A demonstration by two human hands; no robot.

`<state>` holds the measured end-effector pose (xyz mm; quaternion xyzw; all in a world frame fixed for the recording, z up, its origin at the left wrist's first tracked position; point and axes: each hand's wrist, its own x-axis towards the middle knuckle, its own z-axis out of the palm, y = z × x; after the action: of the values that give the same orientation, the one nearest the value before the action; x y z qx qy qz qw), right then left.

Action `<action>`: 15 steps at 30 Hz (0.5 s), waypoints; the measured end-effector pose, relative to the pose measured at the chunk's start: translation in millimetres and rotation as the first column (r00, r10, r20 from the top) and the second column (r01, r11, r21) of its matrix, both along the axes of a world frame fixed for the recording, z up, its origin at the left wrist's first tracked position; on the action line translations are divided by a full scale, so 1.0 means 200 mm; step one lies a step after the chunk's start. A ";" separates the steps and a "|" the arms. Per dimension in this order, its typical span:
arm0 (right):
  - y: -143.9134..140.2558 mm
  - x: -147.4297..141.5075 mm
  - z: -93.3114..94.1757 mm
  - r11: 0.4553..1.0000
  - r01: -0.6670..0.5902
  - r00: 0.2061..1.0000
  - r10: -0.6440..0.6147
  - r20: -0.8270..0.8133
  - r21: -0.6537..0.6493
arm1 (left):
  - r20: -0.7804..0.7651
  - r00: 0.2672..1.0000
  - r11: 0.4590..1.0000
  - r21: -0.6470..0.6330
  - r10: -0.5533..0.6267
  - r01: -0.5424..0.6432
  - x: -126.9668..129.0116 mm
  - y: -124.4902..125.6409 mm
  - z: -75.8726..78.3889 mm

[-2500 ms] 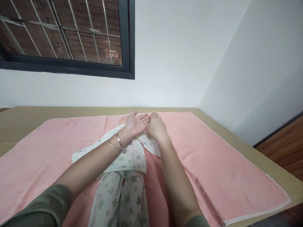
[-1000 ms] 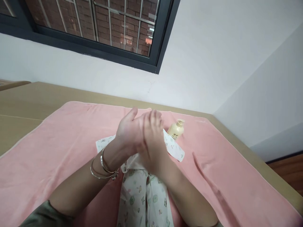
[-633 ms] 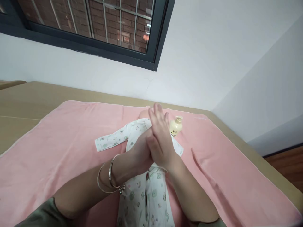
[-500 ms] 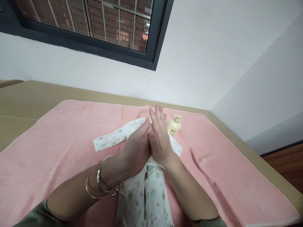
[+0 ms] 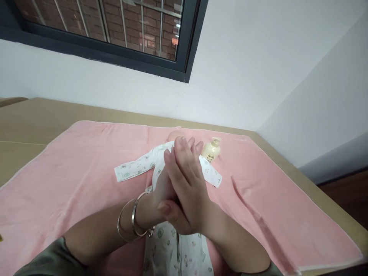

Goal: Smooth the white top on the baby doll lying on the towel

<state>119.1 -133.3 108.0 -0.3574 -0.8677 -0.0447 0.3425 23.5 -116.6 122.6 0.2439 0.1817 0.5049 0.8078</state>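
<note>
My right hand [image 5: 189, 191] lies across my left hand [image 5: 165, 186], palm against palm, its fingers stretched out and its thumb over the base of the left. Much of the left hand is hidden; a few straight fingertips show past the right. Two bracelets [image 5: 135, 218] circle the left wrist. Beneath both hands lies a white printed baby outfit [image 5: 135, 168] with long sleeves and trouser legs. A rounded skin-toned shape [image 5: 176, 135], like a doll's head, shows at its collar. Just beyond the hands, to the right, stands a pale yellow pump bottle [image 5: 212, 149].
A pink blanket [image 5: 86, 153] with some creases covers much of the wooden table [image 5: 28, 122]. White wall [image 5: 230, 76] rises behind the table, with a dark-framed barred window [image 5: 115, 27] at upper left.
My hands have slid over each other: the right now crosses on top of the left, and both sit a little lower and nearer. The bottle and outfit have stayed put.
</note>
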 end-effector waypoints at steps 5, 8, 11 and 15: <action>0.08 0.07 0.02 0.998 0.065 0.997 -0.065 -0.030 -0.013 | -0.030 0.999 0.992 0.116 -0.041 0.045 -0.04 -0.09 0.05; 0.08 0.03 -0.02 0.992 0.118 0.993 -0.118 -0.005 -0.050 | 0.012 0.999 0.989 0.143 -0.036 0.034 -0.14 -0.11 0.12; 0.02 -0.03 -0.07 1.000 0.012 0.999 -0.011 0.042 -0.024 | 0.050 0.991 0.976 0.171 0.126 -0.132 -0.24 -0.09 0.18; -0.11 -0.09 -0.07 0.990 -0.120 0.988 0.111 0.105 0.081 | 0.015 0.974 0.952 0.212 0.224 -0.222 -0.24 -0.07 0.17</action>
<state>101.9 -156.2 94.2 -0.2887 -0.9003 -0.0805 0.3158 -23.7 -130.6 157.4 0.3088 0.1567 0.6082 0.7142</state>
